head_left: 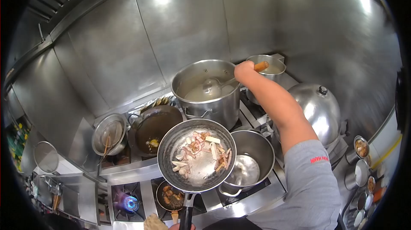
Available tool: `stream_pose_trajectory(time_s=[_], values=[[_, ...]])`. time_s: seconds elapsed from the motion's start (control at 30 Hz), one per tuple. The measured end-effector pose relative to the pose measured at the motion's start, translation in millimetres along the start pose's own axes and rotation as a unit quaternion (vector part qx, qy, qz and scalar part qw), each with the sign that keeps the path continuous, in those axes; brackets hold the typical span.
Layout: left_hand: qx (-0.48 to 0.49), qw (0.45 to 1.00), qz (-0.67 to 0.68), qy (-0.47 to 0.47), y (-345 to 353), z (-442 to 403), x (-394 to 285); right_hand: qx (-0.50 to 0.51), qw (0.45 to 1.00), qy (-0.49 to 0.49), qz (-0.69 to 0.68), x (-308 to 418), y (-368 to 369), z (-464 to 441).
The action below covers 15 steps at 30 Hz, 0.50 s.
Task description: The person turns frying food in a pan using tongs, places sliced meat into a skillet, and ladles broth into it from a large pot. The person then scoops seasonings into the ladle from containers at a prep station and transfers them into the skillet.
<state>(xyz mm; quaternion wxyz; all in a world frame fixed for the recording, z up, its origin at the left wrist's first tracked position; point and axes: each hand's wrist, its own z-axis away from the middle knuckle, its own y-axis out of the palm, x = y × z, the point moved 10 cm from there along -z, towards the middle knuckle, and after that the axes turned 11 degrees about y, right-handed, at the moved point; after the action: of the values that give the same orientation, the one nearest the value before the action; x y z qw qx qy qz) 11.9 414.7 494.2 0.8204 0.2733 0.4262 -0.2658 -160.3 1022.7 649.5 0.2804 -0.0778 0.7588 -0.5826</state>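
Note:
My right hand [245, 71] is closed round a ladle [211, 87] with a wooden handle end. The ladle's round bowl is inside a tall steel stockpot [233, 106] that holds pale, cloudy liquid. At the bottom edge, my left hand [180, 227] shows only in part, at the black handle of a frying pan [201, 177]. The pan is raised above the stove front, with sliced pale and pinkish pieces [199, 142] in it. A beige cloth [155, 222] lies beside that hand.
Right of the pan stands an open steel pot [267, 161]; farther right is a domed lid [317, 110]. A dark wok [141, 133] with brown liquid and a strainer over a bowl [112, 133] stand left. A blue flame burns on the front burner [130, 203], beside a small pan of food [170, 195].

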Motion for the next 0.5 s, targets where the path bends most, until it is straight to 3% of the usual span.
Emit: stream_pose_trajectory(time_s=[0.1,0.13,0.27,0.37,0.5], values=[[-0.038,0.998,-0.031,0.043,-6.3,-9.7,6.0,0.026,0.998,-0.041,-0.027,4.7,-11.2,10.7],[-0.045,0.998,-0.03,0.044,-6.5,-8.4,4.3,0.077,0.995,-0.059,0.026,3.0,-10.2,20.5],[-0.011,0.999,-0.021,-0.029,21.2,-2.4,-12.9,0.213,0.972,-0.055,0.078,0.1,31.4,-4.6],[0.0,0.999,-0.033,-0.04,17.4,-8.0,-2.9,0.236,0.969,-0.051,0.056,-18.2,19.0,5.6],[0.055,0.993,0.088,-0.06,40.9,-13.4,6.6,0.284,0.956,-0.05,0.049,-45.5,12.4,6.3]])
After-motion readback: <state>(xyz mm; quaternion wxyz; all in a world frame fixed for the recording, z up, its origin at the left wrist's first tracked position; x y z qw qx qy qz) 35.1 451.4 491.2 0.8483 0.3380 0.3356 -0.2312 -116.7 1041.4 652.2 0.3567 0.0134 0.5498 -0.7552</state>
